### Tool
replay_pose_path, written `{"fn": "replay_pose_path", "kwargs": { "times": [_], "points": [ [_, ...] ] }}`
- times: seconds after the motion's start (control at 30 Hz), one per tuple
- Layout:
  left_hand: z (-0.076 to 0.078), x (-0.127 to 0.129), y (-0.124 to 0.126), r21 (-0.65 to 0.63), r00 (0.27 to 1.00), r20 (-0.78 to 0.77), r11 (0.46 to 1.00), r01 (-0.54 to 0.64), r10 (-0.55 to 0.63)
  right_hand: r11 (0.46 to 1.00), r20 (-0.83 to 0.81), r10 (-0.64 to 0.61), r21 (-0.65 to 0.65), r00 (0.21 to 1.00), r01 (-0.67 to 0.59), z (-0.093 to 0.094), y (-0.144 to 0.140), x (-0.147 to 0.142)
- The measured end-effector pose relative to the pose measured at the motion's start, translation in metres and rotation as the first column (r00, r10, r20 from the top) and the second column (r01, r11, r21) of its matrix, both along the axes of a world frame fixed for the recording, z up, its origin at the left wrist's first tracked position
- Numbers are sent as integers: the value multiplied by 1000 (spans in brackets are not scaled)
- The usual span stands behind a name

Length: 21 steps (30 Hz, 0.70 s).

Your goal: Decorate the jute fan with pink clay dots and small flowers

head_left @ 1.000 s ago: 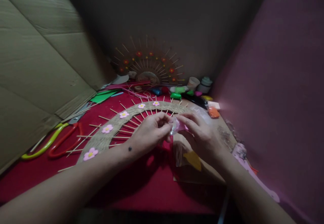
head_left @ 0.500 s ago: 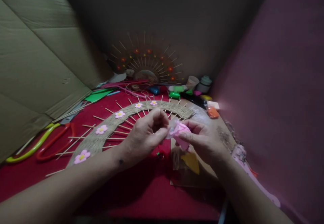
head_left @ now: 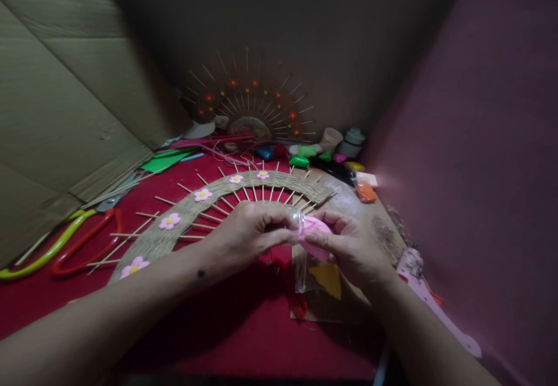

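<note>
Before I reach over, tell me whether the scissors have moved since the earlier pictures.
No. The scissors keep their place beside the band; both slid left in the picture together, so the view shifted.

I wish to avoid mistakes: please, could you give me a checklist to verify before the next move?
1. Left hand grips the clear wrapper end: ok.
2. Right hand holds the pink packet: ok.
3. Pink packet open: cannot tell.
4. Scissors away from both hands: ok, at the left.
5. Flowers on the woven arch: ok, five visible.
6. Good light: not ok, dim.
</note>
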<state>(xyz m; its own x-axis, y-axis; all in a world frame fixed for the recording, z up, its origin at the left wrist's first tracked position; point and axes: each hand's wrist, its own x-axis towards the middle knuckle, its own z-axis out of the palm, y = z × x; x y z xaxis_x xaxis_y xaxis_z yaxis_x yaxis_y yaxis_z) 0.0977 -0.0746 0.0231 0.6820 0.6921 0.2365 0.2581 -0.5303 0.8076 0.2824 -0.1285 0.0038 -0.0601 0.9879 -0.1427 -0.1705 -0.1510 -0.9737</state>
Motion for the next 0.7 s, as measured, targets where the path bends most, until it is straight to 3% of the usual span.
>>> {"fn": "replay_pose_path", "kwargs": {
  "times": [0.37,0.5,0.7],
  "points": [
    [-10,4,-8,304,999,15,951,-54,52,1000,16,13,0,1000,-13,0,0,1],
    [-11,3,-10,353,992,118,933,-73,33,1000,2,5,-19,1000,-5,1,-2,-1],
    [-18,5,-13,383,994,110,922,-62,21,1000,-81,20,-9,997,-21,-3,-3,0]
  ]
}}
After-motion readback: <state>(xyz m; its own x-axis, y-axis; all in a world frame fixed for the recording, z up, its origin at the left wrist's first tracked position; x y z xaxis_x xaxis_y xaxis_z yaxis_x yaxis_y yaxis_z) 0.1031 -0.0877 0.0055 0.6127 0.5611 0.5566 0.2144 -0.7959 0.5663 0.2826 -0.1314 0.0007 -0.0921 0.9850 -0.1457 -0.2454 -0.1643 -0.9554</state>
